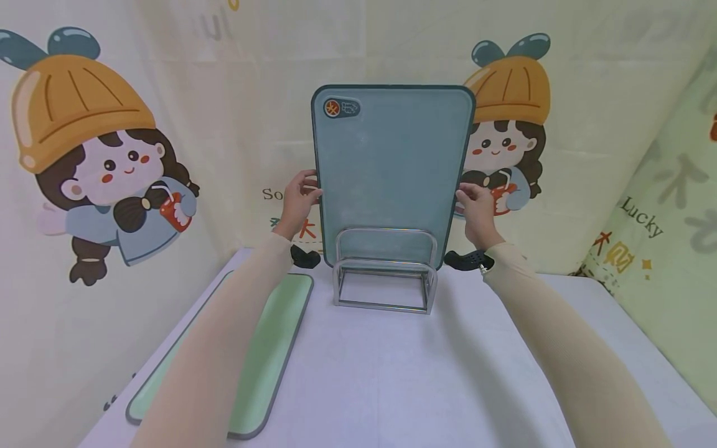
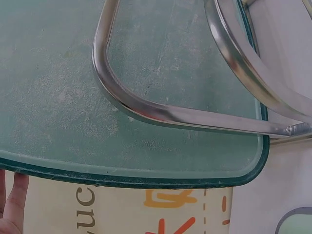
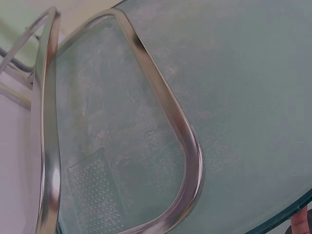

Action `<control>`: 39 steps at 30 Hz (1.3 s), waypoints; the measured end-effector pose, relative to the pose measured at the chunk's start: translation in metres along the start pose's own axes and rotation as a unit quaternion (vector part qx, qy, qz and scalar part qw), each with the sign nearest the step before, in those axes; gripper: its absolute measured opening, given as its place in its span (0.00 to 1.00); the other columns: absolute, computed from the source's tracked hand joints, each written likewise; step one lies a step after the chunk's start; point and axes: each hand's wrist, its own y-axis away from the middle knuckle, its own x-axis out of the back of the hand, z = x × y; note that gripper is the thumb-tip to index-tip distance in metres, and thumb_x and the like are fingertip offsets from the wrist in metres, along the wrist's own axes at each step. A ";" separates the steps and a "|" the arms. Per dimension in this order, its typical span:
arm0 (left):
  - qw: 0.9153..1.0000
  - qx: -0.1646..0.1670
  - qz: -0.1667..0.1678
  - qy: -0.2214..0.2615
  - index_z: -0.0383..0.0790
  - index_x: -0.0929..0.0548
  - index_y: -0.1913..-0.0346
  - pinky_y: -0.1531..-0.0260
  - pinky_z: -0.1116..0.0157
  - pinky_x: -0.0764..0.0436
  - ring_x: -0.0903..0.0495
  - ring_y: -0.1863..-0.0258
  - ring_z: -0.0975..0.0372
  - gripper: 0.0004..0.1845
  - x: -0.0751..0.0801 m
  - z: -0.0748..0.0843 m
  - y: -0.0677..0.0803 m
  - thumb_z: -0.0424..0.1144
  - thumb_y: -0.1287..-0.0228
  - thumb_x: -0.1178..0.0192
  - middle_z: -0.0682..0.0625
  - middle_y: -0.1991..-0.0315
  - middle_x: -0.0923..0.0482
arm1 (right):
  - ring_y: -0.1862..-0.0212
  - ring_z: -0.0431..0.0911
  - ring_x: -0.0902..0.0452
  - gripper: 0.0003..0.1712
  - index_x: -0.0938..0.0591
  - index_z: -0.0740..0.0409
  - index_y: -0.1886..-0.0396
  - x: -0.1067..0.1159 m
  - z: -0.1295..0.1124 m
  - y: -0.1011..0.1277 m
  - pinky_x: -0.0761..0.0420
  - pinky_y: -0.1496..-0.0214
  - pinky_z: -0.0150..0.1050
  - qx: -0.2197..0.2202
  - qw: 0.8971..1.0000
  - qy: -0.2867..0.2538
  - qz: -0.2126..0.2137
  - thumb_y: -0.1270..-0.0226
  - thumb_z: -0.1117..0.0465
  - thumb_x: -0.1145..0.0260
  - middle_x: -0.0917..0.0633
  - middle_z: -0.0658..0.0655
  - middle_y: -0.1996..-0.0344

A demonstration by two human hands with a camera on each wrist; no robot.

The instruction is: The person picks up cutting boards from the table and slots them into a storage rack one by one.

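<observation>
Both hands, left hand [image 1: 299,198] & right hand [image 1: 477,208], gripped the upright board [image 1: 389,168] at mid-frame edges; it looked stiff, smooth, prob. slippery.

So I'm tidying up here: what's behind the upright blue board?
A cartoon-print backdrop shows around the blue board, which both hands hold in the metal rack. Whatever lies directly behind it is covered.
</observation>
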 end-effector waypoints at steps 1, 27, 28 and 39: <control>1.000 0.001 -0.001 0.000 0.40 0.29 0.38 0.51 0.58 0.18 0.26 0.61 0.63 0.21 0.000 0.000 0.000 0.27 0.34 0.48 0.44 0.55 0.27 | 0.54 0.39 0.30 0.21 0.30 0.65 0.39 0.000 0.000 0.000 0.28 0.35 0.48 -0.002 1.000 0.000 0.001 0.28 0.62 0.49 0.29 0.46 0.59; 1.000 0.004 -0.013 -0.012 0.40 0.30 0.37 0.49 0.55 0.19 0.25 0.58 0.59 0.22 0.000 -0.016 -0.004 0.29 0.33 0.47 0.38 0.51 0.28 | 0.56 0.37 0.29 0.20 0.31 0.65 0.39 0.000 0.013 0.000 0.28 0.36 0.47 0.001 1.000 0.005 -0.015 0.27 0.61 0.49 0.28 0.44 0.61; 1.000 0.004 -0.013 -0.008 0.41 0.30 0.37 0.49 0.56 0.19 0.26 0.59 0.59 0.22 0.000 -0.016 -0.004 0.29 0.33 0.47 0.39 0.51 0.28 | 0.56 0.37 0.29 0.20 0.30 0.65 0.39 0.001 0.014 -0.001 0.28 0.36 0.47 0.003 1.000 0.006 -0.016 0.27 0.61 0.49 0.28 0.44 0.61; 0.999 0.030 -0.011 0.006 0.43 0.30 0.37 0.47 0.56 0.20 0.25 0.58 0.59 0.22 -0.002 -0.017 -0.005 0.29 0.33 0.47 0.43 0.52 0.28 | 0.53 0.39 0.29 0.21 0.31 0.64 0.38 0.001 0.015 -0.003 0.28 0.35 0.47 -0.001 1.000 0.019 -0.023 0.27 0.60 0.49 0.28 0.45 0.58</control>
